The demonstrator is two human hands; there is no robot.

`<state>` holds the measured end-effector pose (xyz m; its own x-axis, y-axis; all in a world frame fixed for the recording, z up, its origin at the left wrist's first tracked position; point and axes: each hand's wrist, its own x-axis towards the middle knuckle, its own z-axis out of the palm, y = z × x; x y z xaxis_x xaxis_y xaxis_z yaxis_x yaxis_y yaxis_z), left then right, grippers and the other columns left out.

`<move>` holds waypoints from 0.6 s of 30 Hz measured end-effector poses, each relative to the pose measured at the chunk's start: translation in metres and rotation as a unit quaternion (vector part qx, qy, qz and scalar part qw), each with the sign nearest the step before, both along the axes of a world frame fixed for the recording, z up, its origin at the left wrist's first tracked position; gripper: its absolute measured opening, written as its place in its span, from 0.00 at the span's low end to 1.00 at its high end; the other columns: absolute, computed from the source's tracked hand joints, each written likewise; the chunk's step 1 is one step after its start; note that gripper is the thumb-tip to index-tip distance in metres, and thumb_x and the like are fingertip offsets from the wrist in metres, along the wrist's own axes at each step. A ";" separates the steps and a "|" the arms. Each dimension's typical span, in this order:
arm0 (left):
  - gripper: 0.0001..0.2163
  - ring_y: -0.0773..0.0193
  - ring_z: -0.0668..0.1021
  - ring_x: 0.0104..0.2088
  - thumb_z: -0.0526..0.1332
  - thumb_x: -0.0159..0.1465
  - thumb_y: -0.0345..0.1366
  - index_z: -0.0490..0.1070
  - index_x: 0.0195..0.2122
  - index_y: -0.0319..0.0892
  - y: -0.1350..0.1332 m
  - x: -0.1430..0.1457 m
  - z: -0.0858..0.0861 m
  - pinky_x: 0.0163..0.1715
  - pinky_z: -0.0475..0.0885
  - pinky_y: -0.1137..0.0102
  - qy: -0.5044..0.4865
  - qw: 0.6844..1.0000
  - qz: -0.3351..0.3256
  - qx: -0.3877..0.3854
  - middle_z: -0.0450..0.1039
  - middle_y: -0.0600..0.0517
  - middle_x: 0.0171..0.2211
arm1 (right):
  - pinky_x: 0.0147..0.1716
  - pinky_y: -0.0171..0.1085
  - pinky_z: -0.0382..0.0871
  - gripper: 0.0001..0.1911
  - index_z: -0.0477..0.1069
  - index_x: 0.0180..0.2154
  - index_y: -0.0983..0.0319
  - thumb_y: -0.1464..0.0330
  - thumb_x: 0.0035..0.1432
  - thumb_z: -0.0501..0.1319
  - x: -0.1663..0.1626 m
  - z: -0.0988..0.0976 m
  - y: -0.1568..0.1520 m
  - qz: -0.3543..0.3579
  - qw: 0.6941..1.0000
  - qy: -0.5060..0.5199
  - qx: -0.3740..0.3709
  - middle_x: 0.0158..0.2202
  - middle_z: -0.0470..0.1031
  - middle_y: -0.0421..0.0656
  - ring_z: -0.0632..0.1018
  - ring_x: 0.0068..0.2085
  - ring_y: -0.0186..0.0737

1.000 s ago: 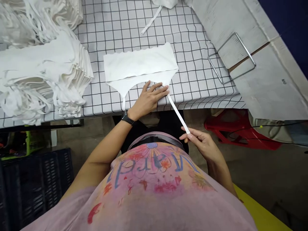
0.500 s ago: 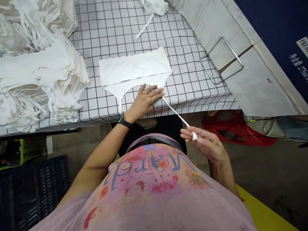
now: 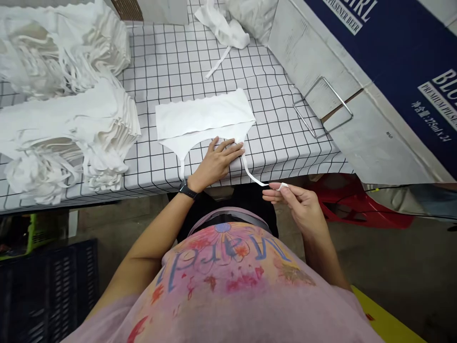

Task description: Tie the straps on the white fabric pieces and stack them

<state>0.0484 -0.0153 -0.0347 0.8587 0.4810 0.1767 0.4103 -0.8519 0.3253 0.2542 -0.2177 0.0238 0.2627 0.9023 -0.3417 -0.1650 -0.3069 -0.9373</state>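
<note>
A white strappy top (image 3: 207,116) lies flat on the checked tablecloth, its straps towards me. My left hand (image 3: 217,162) rests on it with fingers stretched out, pressing near the base of the right-hand strap. From there the thin strap (image 3: 253,175) runs slack over the table's front edge. Its far end is pinched between the thumb and fingers of my right hand (image 3: 296,197), held just off the edge. The other strap passes down beside my left wrist, where part of it is hidden.
Stacks of white garments (image 3: 67,119) fill the table's left side. A crumpled white piece (image 3: 228,33) lies at the back. On the right are a large carton (image 3: 357,109) and a bent wire frame (image 3: 323,107). A red stool (image 3: 350,205) stands below.
My right hand has moved up and slightly left towards the table edge, and the strap has gone from taut to slack. My left hand keeps its place on the top. The view has shifted slightly.
</note>
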 end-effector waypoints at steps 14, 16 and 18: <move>0.18 0.54 0.68 0.68 0.52 0.74 0.30 0.70 0.62 0.44 -0.010 0.002 0.018 0.70 0.60 0.47 -0.128 0.988 0.019 -0.088 0.71 0.47 0.65 | 0.36 0.39 0.66 0.13 0.83 0.30 0.57 0.59 0.65 0.66 -0.007 -0.010 0.040 -0.010 0.995 -0.085 0.052 0.33 0.75 0.42 0.69 0.32 0.36; 0.18 0.56 0.68 0.68 0.53 0.75 0.35 0.68 0.64 0.44 -0.023 0.006 0.035 0.69 0.63 0.51 -0.175 0.979 -0.002 -0.109 0.70 0.46 0.65 | 0.39 0.40 0.67 0.13 0.82 0.31 0.56 0.59 0.66 0.65 -0.009 -0.008 0.043 0.007 0.991 -0.119 0.062 0.35 0.76 0.42 0.72 0.35 0.38; 0.20 0.57 0.66 0.70 0.53 0.76 0.39 0.64 0.68 0.46 -0.039 0.012 0.052 0.71 0.59 0.51 -0.172 0.975 -0.067 -0.122 0.67 0.45 0.68 | 0.42 0.40 0.68 0.12 0.82 0.32 0.56 0.60 0.67 0.65 -0.011 -0.008 0.044 0.022 0.982 -0.166 0.083 0.36 0.76 0.43 0.74 0.38 0.40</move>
<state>0.0608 -0.0540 0.0172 0.8273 0.4318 0.3593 0.1314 -0.7707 0.6236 0.2437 -0.1742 0.0162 0.2939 0.9515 -0.0911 0.1678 -0.1452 -0.9751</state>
